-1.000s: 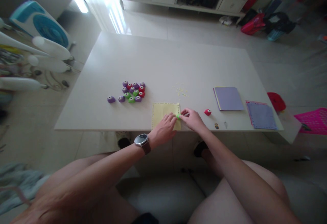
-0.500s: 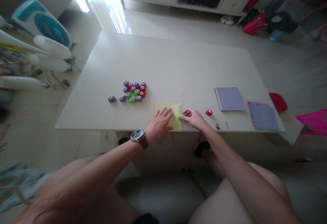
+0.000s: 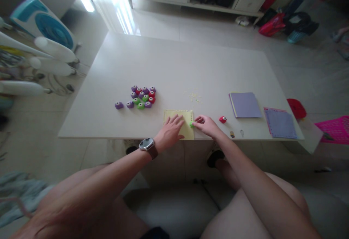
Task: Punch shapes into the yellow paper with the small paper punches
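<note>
A yellow paper sheet (image 3: 177, 116) with punched edges lies at the near edge of the white table (image 3: 177, 64). My left hand (image 3: 170, 133), a watch on its wrist, rests flat on the sheet with fingers spread. My right hand (image 3: 208, 125) grips a small green punch (image 3: 191, 124) at the sheet's right edge. A red punch (image 3: 223, 119) sits just right of that hand. A cluster of several purple, red and green punches (image 3: 142, 97) lies to the left, with two purple ones apart from it.
Yellow paper bits (image 3: 194, 96) are scattered behind the sheet. A purple paper stack (image 3: 244, 104) and a second purple sheet (image 3: 280, 123) lie at the right. A pink basket (image 3: 334, 129) and a red object (image 3: 296, 108) sit off the table's right end.
My left hand slid left off the green punch and flattened on the yellow sheet. My right hand stayed on the punch at the sheet's right edge.
</note>
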`<move>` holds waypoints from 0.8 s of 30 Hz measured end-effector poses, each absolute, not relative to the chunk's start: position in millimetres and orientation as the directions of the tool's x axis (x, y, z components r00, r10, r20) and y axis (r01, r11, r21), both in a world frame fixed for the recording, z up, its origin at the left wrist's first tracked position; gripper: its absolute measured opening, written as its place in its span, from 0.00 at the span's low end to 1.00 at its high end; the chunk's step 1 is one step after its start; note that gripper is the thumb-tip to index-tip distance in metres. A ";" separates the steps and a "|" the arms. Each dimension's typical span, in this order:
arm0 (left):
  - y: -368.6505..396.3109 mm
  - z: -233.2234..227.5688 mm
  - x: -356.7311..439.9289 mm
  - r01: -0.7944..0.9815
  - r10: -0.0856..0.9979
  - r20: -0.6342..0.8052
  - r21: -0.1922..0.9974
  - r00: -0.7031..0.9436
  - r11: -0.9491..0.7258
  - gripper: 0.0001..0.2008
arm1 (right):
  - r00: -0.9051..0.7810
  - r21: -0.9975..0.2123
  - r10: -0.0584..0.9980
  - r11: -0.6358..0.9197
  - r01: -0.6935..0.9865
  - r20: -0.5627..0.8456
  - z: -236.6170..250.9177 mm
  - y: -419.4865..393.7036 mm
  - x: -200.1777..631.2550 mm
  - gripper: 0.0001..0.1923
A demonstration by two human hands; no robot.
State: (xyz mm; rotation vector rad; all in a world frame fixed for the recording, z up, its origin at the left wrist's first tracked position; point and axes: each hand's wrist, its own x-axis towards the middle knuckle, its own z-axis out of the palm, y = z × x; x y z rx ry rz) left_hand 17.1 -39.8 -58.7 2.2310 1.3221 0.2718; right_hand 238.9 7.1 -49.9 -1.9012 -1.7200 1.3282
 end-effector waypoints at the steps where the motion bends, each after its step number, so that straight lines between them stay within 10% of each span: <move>1: -39.8 -58.7 17.2 0.754 0.860 -0.093 0.535 0.502 -0.382 0.33 | -0.115 -0.705 0.887 -0.271 0.655 -0.447 -49.8 7.1 238.9 0.12; 13: -33.1 -47.5 22.4 0.668 0.892 0.028 0.653 0.451 -0.358 0.25 | -0.099 -0.696 0.877 -0.298 0.653 -0.469 -52.0 9.8 239.0 0.13; 24: -5.0 -37.0 51.5 0.334 0.917 -0.359 0.898 0.176 0.287 0.14 | -0.066 -0.656 0.882 -0.295 0.694 -0.467 -50.5 12.2 237.6 0.15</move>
